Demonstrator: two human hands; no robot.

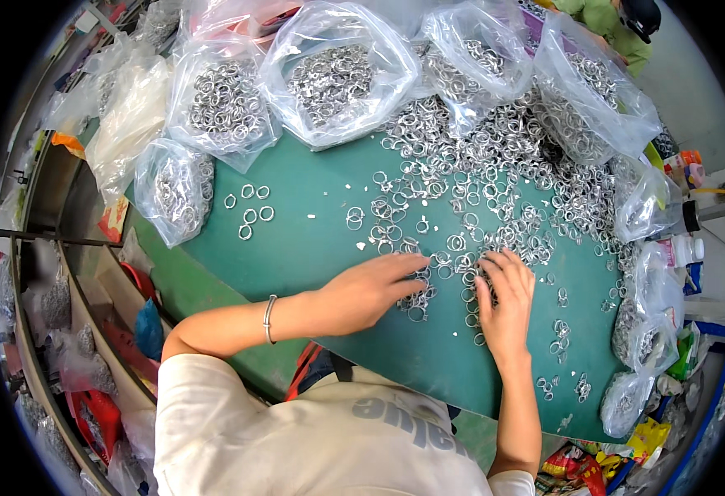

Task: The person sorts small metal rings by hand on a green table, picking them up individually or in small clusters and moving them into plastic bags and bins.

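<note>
Silver metal rings (461,194) lie heaped and scattered over the green tabletop (313,240). Palm down, my left hand (372,291) rests at the near side of the scatter. Its fingers point right, thumb apart from the forefinger, over a small cluster of rings (418,307). My right hand (504,304) lies just to the right, fingers stretched forward onto the rings and thumb held away from them. A short line of rings (468,285) runs between the two hands. I see nothing gripped in either hand, though the fingertips partly cover some rings.
Clear plastic bags of rings (329,83) line the far edge, with more bags (650,335) down the right. Several rings (249,213) sit apart at the left. Shelves (64,306) stand left of the table. A person in green (598,25) is at the far right.
</note>
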